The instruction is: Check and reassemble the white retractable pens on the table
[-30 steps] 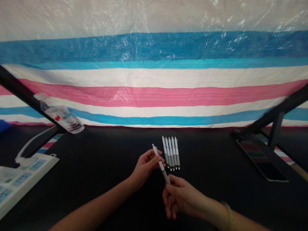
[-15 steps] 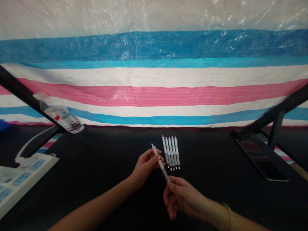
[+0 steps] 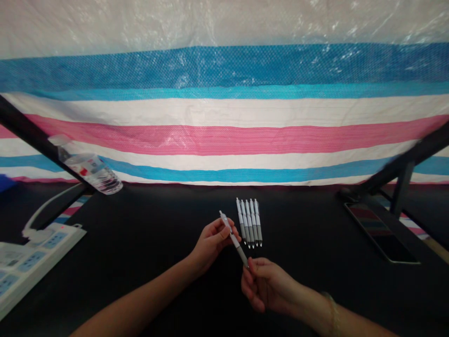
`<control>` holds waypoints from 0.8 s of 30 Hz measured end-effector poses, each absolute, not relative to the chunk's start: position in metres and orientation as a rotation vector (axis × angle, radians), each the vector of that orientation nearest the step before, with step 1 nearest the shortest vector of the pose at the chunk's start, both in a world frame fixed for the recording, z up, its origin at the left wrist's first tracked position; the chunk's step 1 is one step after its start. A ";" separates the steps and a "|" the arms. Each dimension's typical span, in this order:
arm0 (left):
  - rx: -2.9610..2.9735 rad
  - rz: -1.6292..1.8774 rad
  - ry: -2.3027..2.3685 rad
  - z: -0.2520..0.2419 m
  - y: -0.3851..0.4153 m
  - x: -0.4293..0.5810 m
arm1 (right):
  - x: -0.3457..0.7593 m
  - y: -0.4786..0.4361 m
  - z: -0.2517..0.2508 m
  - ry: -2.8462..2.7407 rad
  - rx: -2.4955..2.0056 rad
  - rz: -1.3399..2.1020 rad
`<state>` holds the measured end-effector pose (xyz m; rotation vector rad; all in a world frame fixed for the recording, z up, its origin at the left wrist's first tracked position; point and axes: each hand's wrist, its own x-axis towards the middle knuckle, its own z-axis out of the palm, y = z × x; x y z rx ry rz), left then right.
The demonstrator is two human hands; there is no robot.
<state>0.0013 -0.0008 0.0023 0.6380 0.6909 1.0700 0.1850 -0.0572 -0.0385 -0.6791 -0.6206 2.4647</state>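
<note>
Striped tarpaulin [image 3: 224,140] in blue, white and pink hangs behind a black table [image 3: 147,224]. We hold one white and grey pen [image 3: 233,238] above the table, tilted, its clicker end pointing up and away. Our left hand [image 3: 210,243] is closed around the pen's upper barrel, and our right hand [image 3: 263,285] pinches its lower tip. Just to the right of it, a row of five pens [image 3: 249,222] lies side by side on the table. We see a water bottle [image 3: 87,168] and a power strip [image 3: 24,262] far left, and a phone [image 3: 380,234] far right.
</note>
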 end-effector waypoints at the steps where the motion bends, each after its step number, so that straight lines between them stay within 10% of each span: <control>1: 0.642 1.069 0.691 0.002 -0.001 0.001 | 0.185 -0.057 -0.037 -0.617 -0.674 2.472; 24: 0.981 0.982 0.841 0.002 -0.006 -0.002 | 0.192 -0.053 -0.005 -0.538 -0.615 2.562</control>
